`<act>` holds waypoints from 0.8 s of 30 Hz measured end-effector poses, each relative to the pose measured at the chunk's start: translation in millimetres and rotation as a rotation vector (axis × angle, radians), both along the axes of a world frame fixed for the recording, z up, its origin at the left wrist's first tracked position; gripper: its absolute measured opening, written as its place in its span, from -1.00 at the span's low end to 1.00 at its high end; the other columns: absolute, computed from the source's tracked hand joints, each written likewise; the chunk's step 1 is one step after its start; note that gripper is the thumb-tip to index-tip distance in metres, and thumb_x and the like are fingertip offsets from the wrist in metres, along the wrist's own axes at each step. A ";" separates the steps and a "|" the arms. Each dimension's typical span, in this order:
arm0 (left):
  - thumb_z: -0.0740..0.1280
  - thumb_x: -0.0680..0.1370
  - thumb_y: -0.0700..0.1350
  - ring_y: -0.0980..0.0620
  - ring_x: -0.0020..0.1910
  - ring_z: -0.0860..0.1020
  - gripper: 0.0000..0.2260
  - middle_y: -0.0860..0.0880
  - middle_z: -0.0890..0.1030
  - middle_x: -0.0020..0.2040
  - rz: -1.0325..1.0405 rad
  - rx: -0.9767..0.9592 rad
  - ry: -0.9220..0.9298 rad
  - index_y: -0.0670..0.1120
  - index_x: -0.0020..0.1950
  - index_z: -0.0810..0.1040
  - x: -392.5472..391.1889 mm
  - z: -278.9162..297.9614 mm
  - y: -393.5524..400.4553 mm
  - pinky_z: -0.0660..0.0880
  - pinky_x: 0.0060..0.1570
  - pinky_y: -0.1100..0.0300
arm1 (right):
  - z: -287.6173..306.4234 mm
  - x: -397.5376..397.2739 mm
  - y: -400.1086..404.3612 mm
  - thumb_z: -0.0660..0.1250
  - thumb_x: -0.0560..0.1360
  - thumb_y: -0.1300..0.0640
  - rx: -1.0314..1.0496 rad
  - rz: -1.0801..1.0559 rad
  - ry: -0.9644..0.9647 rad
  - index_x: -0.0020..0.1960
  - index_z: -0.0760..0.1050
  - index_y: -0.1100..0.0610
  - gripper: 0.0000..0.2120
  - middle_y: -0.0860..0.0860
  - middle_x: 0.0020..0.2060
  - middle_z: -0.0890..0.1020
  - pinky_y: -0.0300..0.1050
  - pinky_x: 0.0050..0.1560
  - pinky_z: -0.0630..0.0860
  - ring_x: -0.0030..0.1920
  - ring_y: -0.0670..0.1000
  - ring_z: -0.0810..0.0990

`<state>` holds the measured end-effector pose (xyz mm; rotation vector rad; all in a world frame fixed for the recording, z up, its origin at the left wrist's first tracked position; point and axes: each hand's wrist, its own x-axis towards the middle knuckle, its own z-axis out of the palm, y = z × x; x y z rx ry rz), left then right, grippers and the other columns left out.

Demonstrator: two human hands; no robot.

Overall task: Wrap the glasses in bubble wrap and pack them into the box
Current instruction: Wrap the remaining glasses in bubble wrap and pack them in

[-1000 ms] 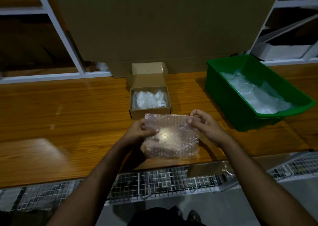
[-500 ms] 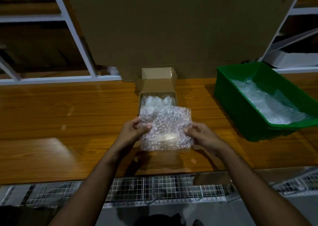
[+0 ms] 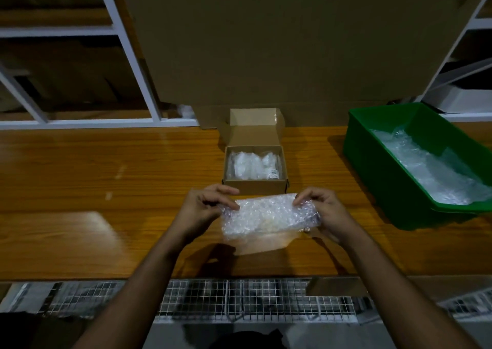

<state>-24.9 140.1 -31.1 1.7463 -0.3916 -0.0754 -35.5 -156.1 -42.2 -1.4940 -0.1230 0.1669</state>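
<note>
Clear bubble wrap covers the bundle (image 3: 269, 217) that both hands hold just above the wooden table (image 3: 106, 189), a little nearer the person than the small cardboard box (image 3: 255, 186). The left hand (image 3: 202, 210) pinches the bundle's left end, fingers curled onto the film; the right hand (image 3: 323, 210) pinches the top right corner, with the palm behind that end. What lies inside is too blurred to make out, though by the task it should be glasses.

By my judgement the bundle is light, soft on the outside and fragile within. The film is slick and springy, so a loose fold is likely to open again, and a hard squeeze in the middle could bend what it pads. The two short ends, where the hands already are, look the safest places to hold.

Its long axis runs left to right, roughly parallel to the table's near edge and tilted slightly. The box stands open, flap up at the back, with another white wrapped bundle (image 3: 253, 165) already inside. A green bin (image 3: 372, 162) holding more loose bubble wrap (image 3: 431, 173) sits well to the right
</note>
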 end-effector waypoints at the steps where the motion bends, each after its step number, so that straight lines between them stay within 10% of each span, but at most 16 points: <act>1: 0.28 0.36 -0.38 0.07 0.23 0.57 -0.65 0.01 0.68 0.13 -0.014 -0.011 0.028 0.00 -0.19 0.76 -0.1 -4.2 3.1 0.52 0.18 0.11 | -1.5 0.1 1.1 0.17 0.53 0.51 -0.001 -0.004 0.006 -0.30 0.65 0.09 -0.54 -0.01 -0.26 0.66 -0.26 -0.30 0.56 -0.26 -0.08 0.63; 7: 0.35 0.46 -0.08 -0.10 0.24 0.60 -0.62 -0.08 0.66 0.23 -0.089 -0.064 0.275 -0.11 0.27 0.60 7.2 -4.6 24.1 0.54 0.21 -0.05 | -2.1 8.4 3.5 0.17 0.57 0.47 -0.048 0.077 0.008 -0.31 0.63 0.07 -0.54 0.01 -0.27 0.63 -0.29 -0.31 0.52 -0.28 -0.07 0.60; 14: 0.45 0.54 -0.19 -0.17 0.17 0.64 -0.58 -0.16 0.67 0.18 -0.423 0.170 0.497 -0.13 0.38 0.48 16.2 1.2 -34.8 0.55 0.24 -0.06 | 19.3 19.7 29.0 0.22 0.56 0.44 -0.250 0.256 -0.059 -0.18 0.66 0.05 -0.62 -0.02 -0.21 0.67 -0.23 -0.16 0.52 -0.18 -0.08 0.64; 17: 0.44 0.54 -0.21 -0.23 0.10 0.66 -0.67 -0.22 0.68 0.13 -0.281 0.012 0.524 -0.21 0.29 0.55 12.7 -12.6 -44.9 0.58 0.14 -0.12 | 14.8 19.6 32.6 0.25 0.63 0.18 -0.012 0.083 0.100 0.23 0.55 0.05 -0.78 0.05 0.12 0.64 0.02 -0.07 0.65 0.00 0.05 0.69; 20: 0.44 0.53 -0.22 -0.17 -0.05 0.70 -0.74 -0.19 0.71 0.01 0.008 -0.142 0.507 -0.23 0.20 0.58 7.1 -18.0 -54.0 0.64 -0.11 -0.01 | -4.5 11.4 29.5 0.15 0.60 -0.22 0.117 0.032 0.291 0.36 0.44 0.09 -0.51 0.30 0.21 0.57 0.22 0.05 0.60 0.08 0.24 0.65; 24: 0.44 0.54 -0.22 -0.08 -0.12 0.71 -0.78 -0.14 0.73 -0.05 0.203 -0.237 0.445 -0.22 0.17 0.59 5.3 -21.0 -62.8 0.61 -0.23 0.10 | -18.2 -10.2 44.7 0.28 0.55 -0.17 -0.012 0.220 0.269 0.40 0.42 0.01 -0.52 0.18 0.15 0.66 0.08 -0.06 0.64 0.05 0.22 0.68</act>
